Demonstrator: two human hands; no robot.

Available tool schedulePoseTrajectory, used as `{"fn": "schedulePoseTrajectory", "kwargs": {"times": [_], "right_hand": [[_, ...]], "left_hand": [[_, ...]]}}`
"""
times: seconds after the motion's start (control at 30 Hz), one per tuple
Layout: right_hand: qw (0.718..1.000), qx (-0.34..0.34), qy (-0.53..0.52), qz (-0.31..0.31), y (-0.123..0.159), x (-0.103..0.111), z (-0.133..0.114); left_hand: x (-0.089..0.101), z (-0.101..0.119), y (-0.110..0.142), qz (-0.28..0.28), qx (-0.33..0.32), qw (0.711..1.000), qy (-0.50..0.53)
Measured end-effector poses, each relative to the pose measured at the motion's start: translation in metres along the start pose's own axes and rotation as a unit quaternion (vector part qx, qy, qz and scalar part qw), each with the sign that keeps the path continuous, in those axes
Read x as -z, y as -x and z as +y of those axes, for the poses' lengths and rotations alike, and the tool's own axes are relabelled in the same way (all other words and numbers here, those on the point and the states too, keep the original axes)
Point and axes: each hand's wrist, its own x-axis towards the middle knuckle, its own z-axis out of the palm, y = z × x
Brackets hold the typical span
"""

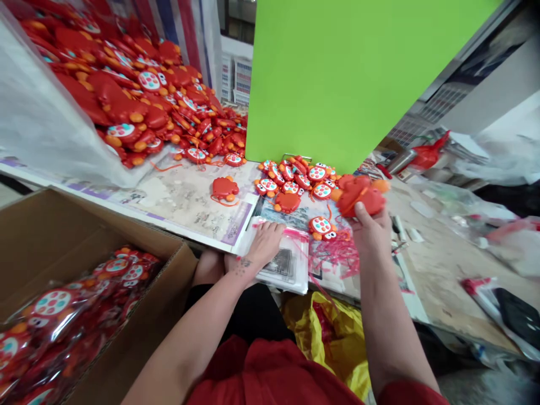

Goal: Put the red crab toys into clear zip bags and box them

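Note:
My right hand (373, 225) grips a red crab-shaped toy (358, 194) with orange claws, its plain back turned up, above the right part of the table. On a stack of clear plastic bags (297, 270) with pink edges lies my left hand (266, 244). Its fingers are bent and close together on the top bag, and the thumb is hidden. Between the hands, a single crab toy (323, 226) lies face up beside pink plastic strips (337, 253). Just beyond is a small pile of crab toys (291, 183). Another toy (225, 189) lies face down to the left.
A large woven sack (54, 112) at left spills many crab toys (143, 107). A cardboard box (164, 275) below holds bagged toys. The green panel (337, 79) stands behind the pile. A yellow bag (337, 332) hangs below the table edge. A black phone-like object (521, 315) lies right.

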Motion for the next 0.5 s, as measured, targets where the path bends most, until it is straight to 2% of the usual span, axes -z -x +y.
{"fn": "schedulePoseTrajectory", "kwargs": {"times": [0.07, 0.13, 0.17, 0.2, 0.23, 0.27, 0.33, 0.4, 0.43, 0.5], "right_hand": [[0.978, -0.127, -0.074, -0.151, 0.018, -0.017, -0.005], [0.927, -0.232, -0.106, -0.274, 0.040, -0.031, 0.001], [0.908, -0.262, -0.105, -0.310, 0.049, -0.036, 0.008], [0.902, -0.272, -0.091, -0.323, 0.056, -0.039, 0.017], [0.913, -0.260, -0.067, -0.308, 0.059, -0.040, 0.026], [0.937, -0.224, -0.034, -0.266, 0.058, -0.038, 0.034], [0.986, -0.104, 0.040, -0.121, 0.045, -0.031, 0.044], [0.997, 0.010, 0.073, 0.019, 0.025, -0.022, 0.044], [0.995, 0.042, 0.071, 0.061, 0.016, -0.018, 0.042], [0.993, 0.063, 0.057, 0.085, 0.004, -0.013, 0.035]], "left_hand": [[0.001, -0.001, 0.000, -0.002, 0.003, 1.000, 0.000], [0.001, -0.002, -0.001, -0.013, 0.007, 1.000, 0.004], [0.001, -0.002, -0.001, -0.021, 0.010, 1.000, 0.011], [0.001, -0.002, -0.002, -0.026, 0.015, 0.999, 0.019], [0.001, -0.002, -0.002, -0.028, 0.023, 0.999, 0.026], [0.001, -0.003, -0.002, -0.027, 0.030, 0.999, 0.030], [-0.001, -0.003, -0.002, -0.014, 0.030, 0.999, 0.024], [-0.003, -0.003, -0.002, -0.004, 0.020, 1.000, 0.014], [-0.003, -0.003, -0.002, -0.001, 0.014, 1.000, 0.014], [-0.003, -0.002, -0.001, 0.005, 0.015, 1.000, 0.019]]}}
